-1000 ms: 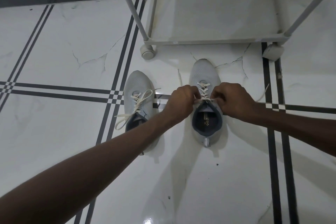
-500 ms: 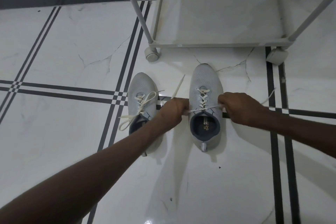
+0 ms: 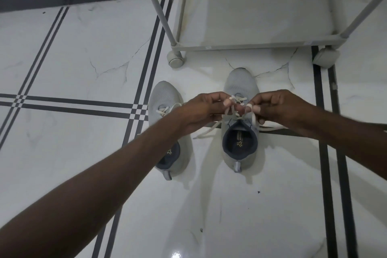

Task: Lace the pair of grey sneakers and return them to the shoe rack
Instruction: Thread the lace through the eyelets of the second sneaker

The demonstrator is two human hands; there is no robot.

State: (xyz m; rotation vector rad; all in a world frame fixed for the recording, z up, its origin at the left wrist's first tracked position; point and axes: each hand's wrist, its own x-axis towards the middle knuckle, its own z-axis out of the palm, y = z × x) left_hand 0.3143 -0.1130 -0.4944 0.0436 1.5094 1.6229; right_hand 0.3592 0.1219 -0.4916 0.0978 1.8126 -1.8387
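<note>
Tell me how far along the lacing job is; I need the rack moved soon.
Done: the lace is threaded through the eyelets of the right sneaker. In hand: the left hand and right hand each pinch a lace end above it, working the knot. Left: the left sneaker has loose, untied laces, and both shoes sit on the floor before the bare shoe rack.

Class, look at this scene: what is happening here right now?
A person's left hand and right hand each pinch an end of the white lace above the right-side grey sneaker, apparently tying it. The other sneaker sits beside it, its lace loose. Both stand on the floor before the shoe rack, whose bottom shelf holds nothing.
</note>
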